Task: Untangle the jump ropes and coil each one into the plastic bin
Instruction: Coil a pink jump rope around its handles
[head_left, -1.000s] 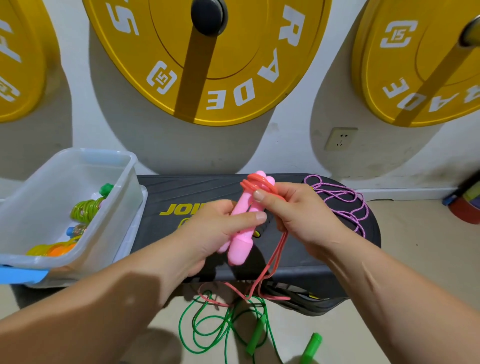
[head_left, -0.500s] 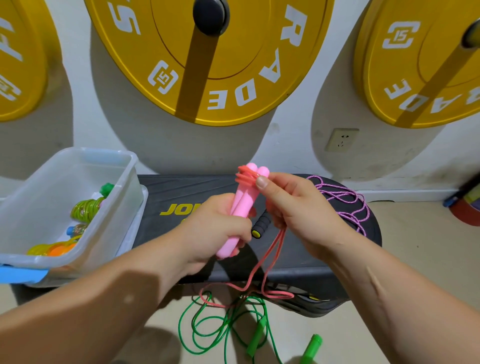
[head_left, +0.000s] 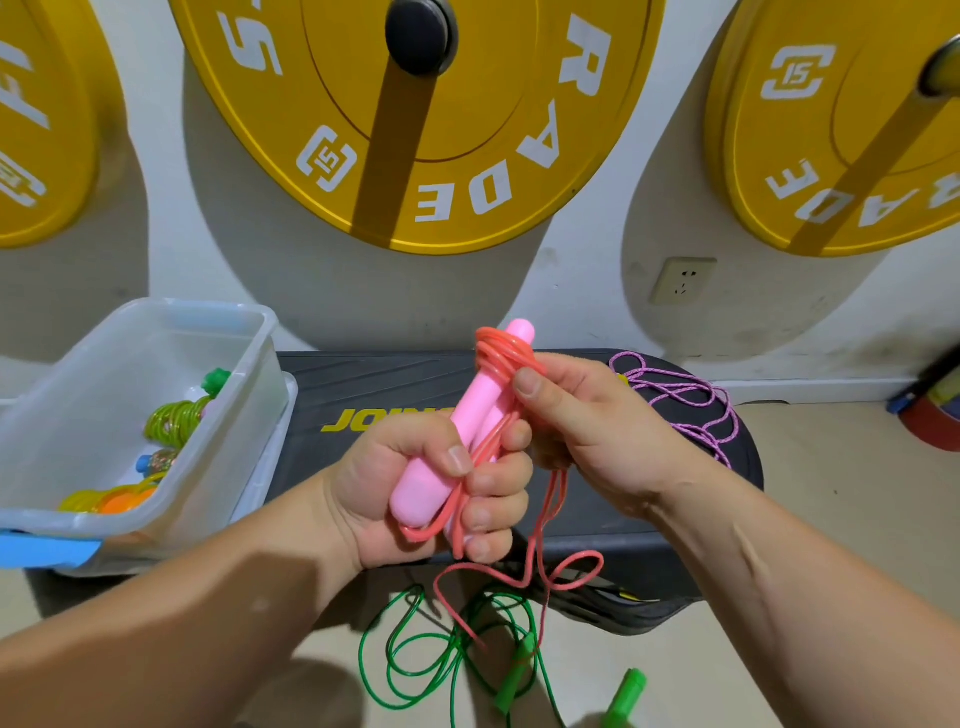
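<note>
Far left: clear plastic bin (head_left: 200, 313), right side against the left end of a black step board (head_left: 384, 376); whether resting on it, cannot tell. Strip of blue tape (head_left: 49, 552) on the near corner.

In the bin: coiled green rope (head_left: 174, 422) toward the back, coiled orange-yellow rope (head_left: 111, 501) toward the front, and a small blue-capped piece (head_left: 150, 461) between them, too small to identify.

Centre-left: left grip (head_left: 415, 499) clenched round two pink handles (head_left: 470, 410), held together and tilted, tops up and to the right, thumb across the front.

Centre: pink rope (head_left: 501, 353) wound in several turns round the handle tops, more strands running down along the handles under the left fingers. Loose tail hanging below both hands and looping in front of the board's front edge, down to the floor.

Centre-right: right grip (head_left: 587, 431) pinching the pink rope just beside the windings, thumb tip (head_left: 527, 384) against the handles, other fingers curled in.

Floor below the hands: loose green jump rope (head_left: 410, 670) in overlapping loops, crossed by the pink tail, its two green handles (head_left: 514, 680) lying apart.

Right end of the board: purple rope (head_left: 691, 405) in loose loops, behind the right wrist.

Wall behind: yellow weight plates (head_left: 483, 130) on pegs and a white socket (head_left: 681, 280) to the right.
</note>
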